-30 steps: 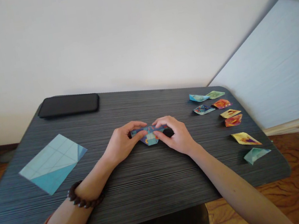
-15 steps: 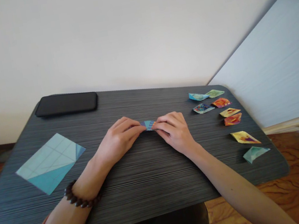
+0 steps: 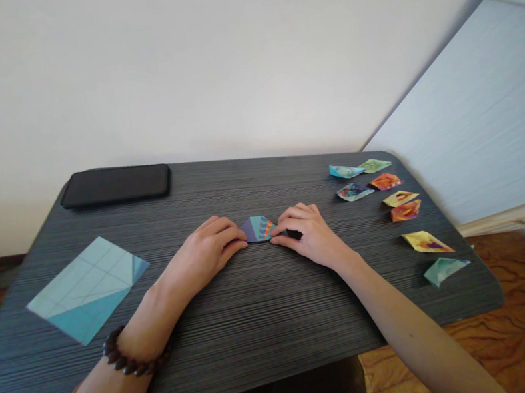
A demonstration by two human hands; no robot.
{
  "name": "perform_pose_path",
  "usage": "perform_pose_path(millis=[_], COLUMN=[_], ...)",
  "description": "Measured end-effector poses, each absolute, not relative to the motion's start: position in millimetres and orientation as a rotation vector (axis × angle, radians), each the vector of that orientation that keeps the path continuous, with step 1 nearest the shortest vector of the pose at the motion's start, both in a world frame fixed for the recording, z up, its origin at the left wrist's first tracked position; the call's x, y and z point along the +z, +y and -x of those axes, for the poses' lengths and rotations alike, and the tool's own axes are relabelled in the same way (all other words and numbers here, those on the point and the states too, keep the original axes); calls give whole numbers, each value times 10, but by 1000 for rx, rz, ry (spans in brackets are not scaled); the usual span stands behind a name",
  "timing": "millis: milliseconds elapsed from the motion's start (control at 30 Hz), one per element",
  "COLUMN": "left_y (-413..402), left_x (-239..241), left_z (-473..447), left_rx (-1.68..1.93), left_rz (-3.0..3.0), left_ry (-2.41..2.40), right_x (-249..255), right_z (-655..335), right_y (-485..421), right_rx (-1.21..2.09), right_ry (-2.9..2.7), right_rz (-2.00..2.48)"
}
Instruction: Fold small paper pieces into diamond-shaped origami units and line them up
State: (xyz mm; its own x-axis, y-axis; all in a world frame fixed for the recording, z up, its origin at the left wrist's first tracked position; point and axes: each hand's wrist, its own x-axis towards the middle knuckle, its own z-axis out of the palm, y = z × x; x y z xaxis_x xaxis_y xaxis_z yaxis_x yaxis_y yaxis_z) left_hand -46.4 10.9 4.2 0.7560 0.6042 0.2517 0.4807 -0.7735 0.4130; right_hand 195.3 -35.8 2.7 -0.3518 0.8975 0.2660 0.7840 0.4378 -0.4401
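A small folded piece of patterned paper (image 3: pixel 258 228), blue and purple with an orange-striped patch, is held over the middle of the dark table (image 3: pixel 264 318). My left hand (image 3: pixel 213 249) pinches its left end between thumb and fingers. At the right end, the thumb and fingers of my right hand (image 3: pixel 303 233) are closed on it too, and they hide that tip. A light blue sheet of paper (image 3: pixel 88 288) with a grid of lines and a teal part lies flat to the left of my left hand.
Several folded paper pieces lie along the right side, among them a yellow one (image 3: pixel 427 242) and a green one (image 3: pixel 446 269). A black flat case (image 3: pixel 115 185) rests at the back left. Behind the table is a white wall (image 3: pixel 218 62); a pale panel (image 3: pixel 491 109) stands at right.
The folded paper shows more of its face now, with a wider, taller shape. My left hand has shifted slightly left and down; my right hand still pinches the other end.
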Motion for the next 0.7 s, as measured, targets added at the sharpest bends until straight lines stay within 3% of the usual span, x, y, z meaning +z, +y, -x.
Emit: perform_pose_path(millis=[700], left_y=[106], left_x=[27], left_z=[454], left_rx=[513], left_rz=[-2642], left_ry=[944], right_x=[42], right_z=[-1953], right_y=[-382], right_rx=[370], right_ry=[-2179], right_rz=[1515])
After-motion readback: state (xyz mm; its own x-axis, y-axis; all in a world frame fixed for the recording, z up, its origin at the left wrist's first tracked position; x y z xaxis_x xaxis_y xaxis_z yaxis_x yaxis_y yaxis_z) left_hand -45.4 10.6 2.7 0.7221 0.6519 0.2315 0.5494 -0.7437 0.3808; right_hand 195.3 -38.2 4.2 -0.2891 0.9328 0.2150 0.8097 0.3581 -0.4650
